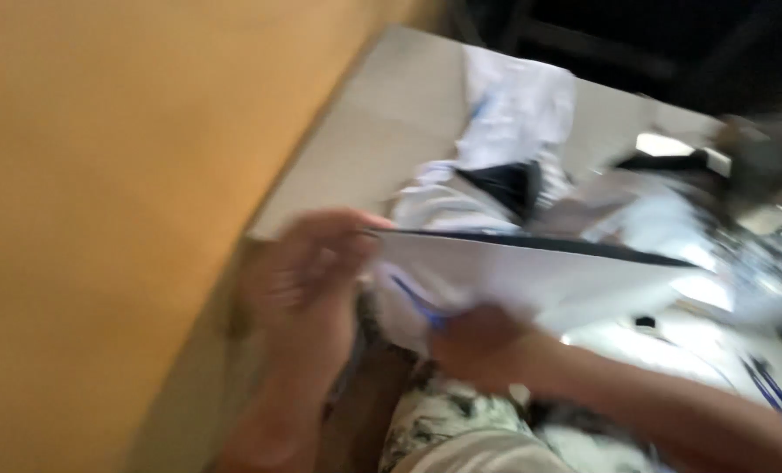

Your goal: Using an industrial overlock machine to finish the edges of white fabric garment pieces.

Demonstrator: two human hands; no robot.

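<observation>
Sheet: white flat sheet/card [531, 271] w/ dark upper edge, held up between both hands, mid-frame, above the lap; seen nearly edge-on, tilted down to the right.
Left fingers: left hand [308, 280] at sheet's left end, fingers [347, 229] curled over the top corner, gripping it; blur hides the exact pinch.
Right fingers: right hand [479, 337] under sheet's lower edge, closed against it from below; can't tell thumb position, heavy blur.
Blue mark: short blue line [417, 305] on sheet's lower left, just by right hand; pen or print, can't tell.
Lap: patterned black-and-white cloth [443, 429] directly below both hands.
Behind sheet: white garment pile w/ dark patch [505, 149], lying on pale grey tabletop [382, 114], just beyond sheet's top edge.
Right side: more white, glossy stuff [671, 342] w/ blue stripes at lower right; dark blurred objects upper right, unidentifiable.
Left side: broad orange-tan surface [102, 201] fills left third, beside tabletop edge.
Img quality: strong motion blur throughout.
</observation>
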